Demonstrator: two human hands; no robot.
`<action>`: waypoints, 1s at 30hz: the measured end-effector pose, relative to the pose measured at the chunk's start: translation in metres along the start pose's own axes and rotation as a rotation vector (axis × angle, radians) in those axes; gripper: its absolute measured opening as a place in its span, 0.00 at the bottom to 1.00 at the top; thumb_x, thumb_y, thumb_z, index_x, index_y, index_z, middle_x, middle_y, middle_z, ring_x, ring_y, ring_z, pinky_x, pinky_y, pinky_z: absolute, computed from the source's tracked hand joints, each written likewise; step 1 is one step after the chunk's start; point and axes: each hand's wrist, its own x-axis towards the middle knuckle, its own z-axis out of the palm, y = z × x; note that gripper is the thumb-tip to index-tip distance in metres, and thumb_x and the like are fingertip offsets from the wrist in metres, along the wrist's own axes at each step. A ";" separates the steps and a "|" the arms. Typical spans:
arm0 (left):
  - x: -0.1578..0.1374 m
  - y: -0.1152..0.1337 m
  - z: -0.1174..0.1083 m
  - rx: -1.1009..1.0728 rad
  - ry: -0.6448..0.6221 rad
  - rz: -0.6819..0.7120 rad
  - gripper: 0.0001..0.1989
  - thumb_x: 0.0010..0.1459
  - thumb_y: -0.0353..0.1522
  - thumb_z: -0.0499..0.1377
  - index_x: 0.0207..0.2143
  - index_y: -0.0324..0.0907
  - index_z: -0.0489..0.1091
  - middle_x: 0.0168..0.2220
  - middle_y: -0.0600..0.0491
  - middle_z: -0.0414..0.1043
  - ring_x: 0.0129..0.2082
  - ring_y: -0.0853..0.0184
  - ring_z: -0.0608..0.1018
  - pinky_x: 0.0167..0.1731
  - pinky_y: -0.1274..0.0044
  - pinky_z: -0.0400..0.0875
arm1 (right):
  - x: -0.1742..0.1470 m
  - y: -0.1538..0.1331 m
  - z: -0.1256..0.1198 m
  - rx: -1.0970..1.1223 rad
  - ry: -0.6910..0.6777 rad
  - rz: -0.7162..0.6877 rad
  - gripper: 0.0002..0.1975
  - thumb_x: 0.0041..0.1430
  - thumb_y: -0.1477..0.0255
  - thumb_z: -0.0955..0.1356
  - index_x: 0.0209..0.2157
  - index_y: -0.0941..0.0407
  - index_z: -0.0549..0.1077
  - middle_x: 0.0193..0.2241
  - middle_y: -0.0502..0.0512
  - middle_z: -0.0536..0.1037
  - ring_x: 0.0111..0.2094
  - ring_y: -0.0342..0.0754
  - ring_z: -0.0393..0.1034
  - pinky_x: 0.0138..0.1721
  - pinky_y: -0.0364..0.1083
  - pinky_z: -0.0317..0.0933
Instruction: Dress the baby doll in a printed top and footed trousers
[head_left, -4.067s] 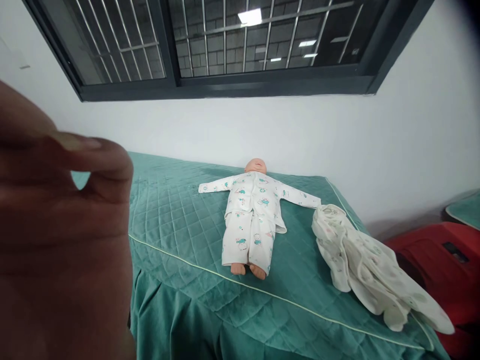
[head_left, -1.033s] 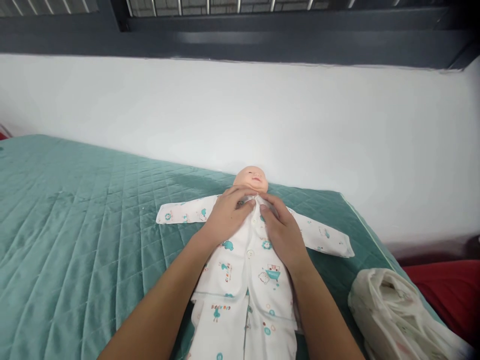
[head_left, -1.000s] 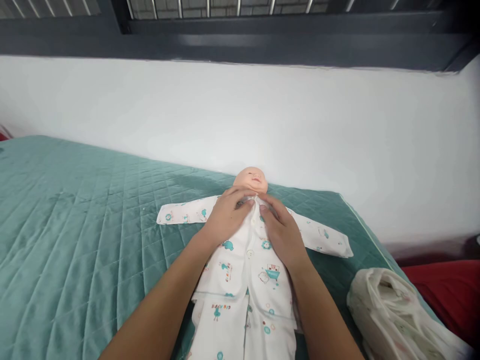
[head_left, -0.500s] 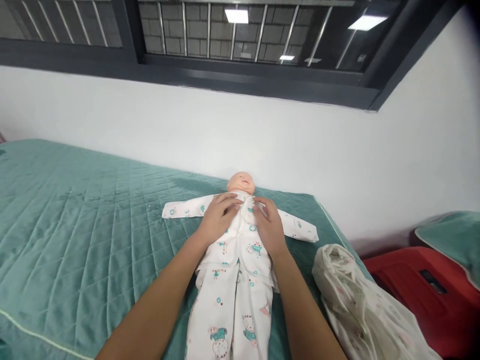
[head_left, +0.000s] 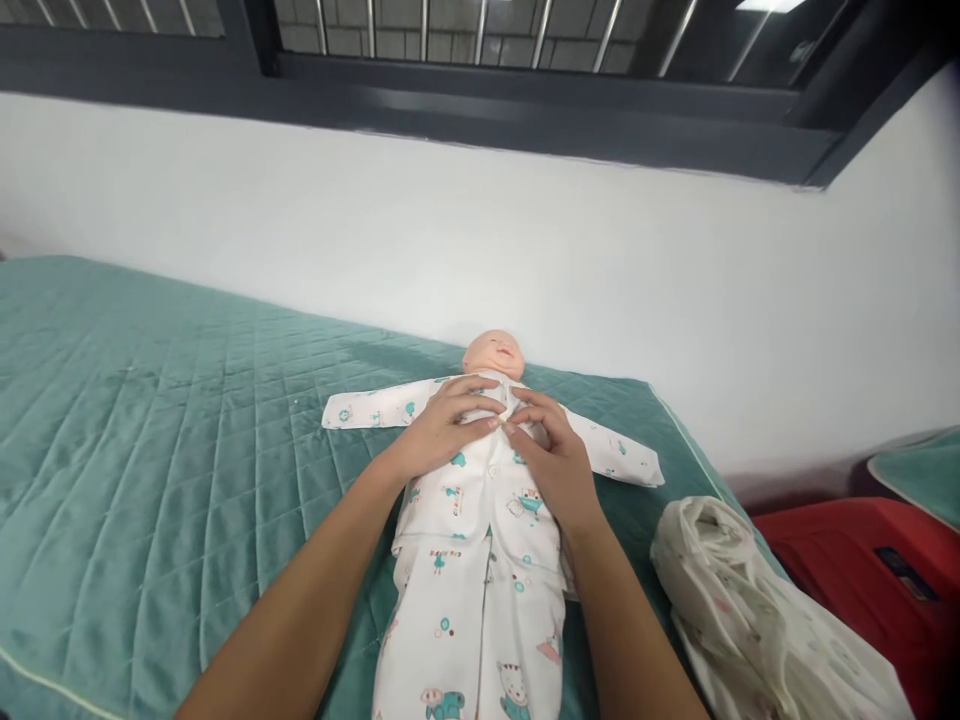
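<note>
A baby doll [head_left: 495, 353] lies on its back, head toward the wall, dressed in a white printed baby shirt [head_left: 457, 515] and matching pants [head_left: 442, 650]. The sleeves stretch out to both sides. My left hand [head_left: 448, 425] rests over the chest, its thumb and fingertips closed on the shirt's front edge. From the other side my right hand [head_left: 555, 455] pinches the opposite front edge, so the fingertips of both hands nearly meet at the middle. What exactly sits between the fingertips is mostly hidden. Below them a small button [head_left: 493, 470] shows on the shirt front.
The doll lies on a green quilted cover [head_left: 225, 420]. A bundled whitish cloth [head_left: 757, 610] is at the right, beside a red plastic object [head_left: 847, 545]. Behind stands a white wall [head_left: 375, 230] under a dark window frame [head_left: 450, 110].
Both hands have shifted slightly down the shirt front and drawn closer together, with thumbs and fingertips now meeting near the middle. The camera view has tilted down a little.
</note>
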 end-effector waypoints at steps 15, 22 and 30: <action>-0.002 -0.002 -0.001 -0.067 -0.005 -0.009 0.10 0.60 0.38 0.60 0.43 0.50 0.77 0.61 0.54 0.63 0.65 0.61 0.61 0.64 0.67 0.53 | 0.004 0.006 0.001 0.199 -0.044 0.104 0.07 0.55 0.71 0.71 0.34 0.51 0.70 0.54 0.54 0.72 0.58 0.52 0.63 0.61 0.56 0.53; -0.002 -0.004 -0.001 -0.062 0.013 -0.011 0.09 0.60 0.39 0.60 0.42 0.50 0.77 0.61 0.55 0.64 0.64 0.61 0.62 0.63 0.67 0.55 | 0.007 0.004 0.002 0.199 -0.043 0.126 0.09 0.52 0.71 0.73 0.33 0.52 0.68 0.52 0.55 0.73 0.57 0.52 0.65 0.60 0.54 0.55; -0.002 0.009 0.009 0.043 0.118 -0.034 0.05 0.58 0.35 0.61 0.38 0.47 0.75 0.58 0.53 0.67 0.60 0.61 0.66 0.62 0.66 0.58 | 0.008 0.000 0.003 0.180 -0.030 0.103 0.09 0.53 0.71 0.72 0.35 0.52 0.69 0.50 0.55 0.73 0.56 0.52 0.66 0.60 0.54 0.55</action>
